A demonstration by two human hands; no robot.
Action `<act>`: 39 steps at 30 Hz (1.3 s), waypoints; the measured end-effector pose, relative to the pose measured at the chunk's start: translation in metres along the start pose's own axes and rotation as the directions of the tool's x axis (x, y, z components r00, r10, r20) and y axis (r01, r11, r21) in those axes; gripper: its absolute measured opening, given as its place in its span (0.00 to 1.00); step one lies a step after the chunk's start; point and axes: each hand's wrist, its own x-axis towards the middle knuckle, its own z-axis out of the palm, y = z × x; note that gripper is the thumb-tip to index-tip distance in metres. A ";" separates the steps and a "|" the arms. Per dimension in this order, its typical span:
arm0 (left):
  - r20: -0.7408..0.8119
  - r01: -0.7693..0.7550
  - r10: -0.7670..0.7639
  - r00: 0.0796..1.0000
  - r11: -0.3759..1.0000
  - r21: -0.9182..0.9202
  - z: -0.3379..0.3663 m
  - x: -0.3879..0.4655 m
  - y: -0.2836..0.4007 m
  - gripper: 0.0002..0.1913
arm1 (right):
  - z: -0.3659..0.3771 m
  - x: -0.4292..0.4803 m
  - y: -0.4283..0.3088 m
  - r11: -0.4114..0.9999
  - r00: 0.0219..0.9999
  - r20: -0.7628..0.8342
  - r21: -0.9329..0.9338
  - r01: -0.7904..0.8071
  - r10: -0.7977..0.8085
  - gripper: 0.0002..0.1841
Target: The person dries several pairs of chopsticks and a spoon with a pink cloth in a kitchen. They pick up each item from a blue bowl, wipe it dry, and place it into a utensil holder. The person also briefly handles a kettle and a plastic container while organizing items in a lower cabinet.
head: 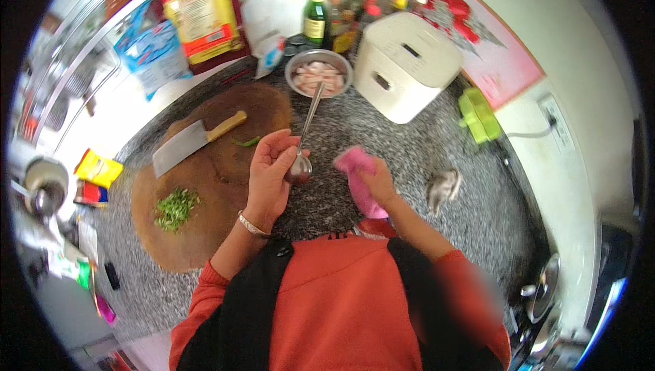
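Between the thumb and fingers of my left hand is a metal spoon, its bowl low near my thumb and its handle pointing up and away. My right hand grips a pink cloth, which hangs down below my fingers, apart from the spoon. To the left lies a round-edged wooden chopping board. On it rest a cleaver with a wooden handle, a heap of chopped greens and a small green piece that looks like a chili.
Beyond my hands stand a metal bowl of pale pink meat pieces, several bottles and a white appliance. A crumpled grey cloth lies right on the granite counter. A green container sits near the wall.
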 end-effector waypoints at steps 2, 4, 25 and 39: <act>0.108 0.086 -0.093 0.990 0.994 0.065 0.013 -0.002 -0.016 0.16 | -0.024 -0.017 -0.018 0.389 0.776 0.043 0.847 -0.363 0.630 0.15; 0.203 0.194 -0.225 0.953 0.968 0.161 0.028 -0.005 -0.039 0.17 | -0.039 -0.041 -0.042 0.168 0.817 0.092 0.960 -0.225 0.569 0.18; 0.707 0.054 -0.704 -0.069 0.705 0.707 0.208 -0.316 -0.232 0.26 | -0.152 -0.529 -0.132 0.583 0.120 -0.724 0.631 0.512 0.679 0.16; 0.418 0.011 0.171 -0.892 0.933 -0.359 0.290 -0.618 -0.339 0.08 | -0.031 -0.782 -0.237 0.615 0.016 -0.758 0.542 0.573 0.652 0.30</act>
